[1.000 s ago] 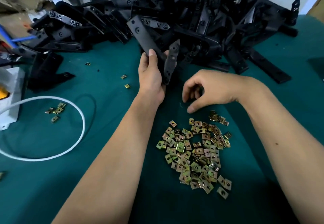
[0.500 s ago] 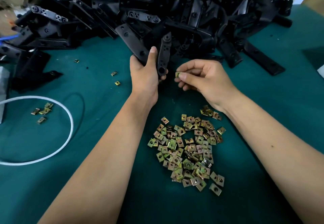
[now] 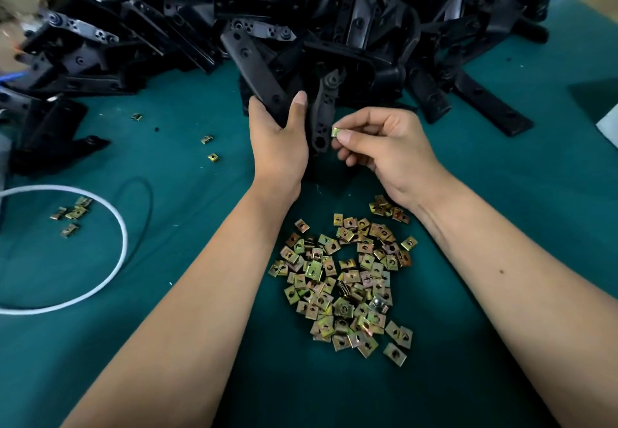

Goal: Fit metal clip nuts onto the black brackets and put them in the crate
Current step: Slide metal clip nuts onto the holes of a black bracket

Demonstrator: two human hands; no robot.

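My left hand point(image 3: 279, 141) grips a black bracket point(image 3: 257, 73) above the green table, its thumb up along the flat arm. A second, narrower arm of the bracket point(image 3: 322, 116) hangs down beside my palm. My right hand point(image 3: 384, 146) pinches one brass-coloured clip nut point(image 3: 335, 132) between thumb and forefinger, right against the lower end of that narrow arm. A heap of several loose clip nuts point(image 3: 344, 280) lies on the cloth between my forearms. No crate is in view.
A big pile of black brackets point(image 3: 334, 16) fills the back of the table. A white cable loop point(image 3: 110, 260) lies at the left, with a few stray clip nuts point(image 3: 72, 213) inside it. Two more nuts point(image 3: 208, 146) lie left of my hand.
My right hand picked a clip nut from the heap and carried it up to the bracket's narrow arm. My left hand has kept hold of the bracket.
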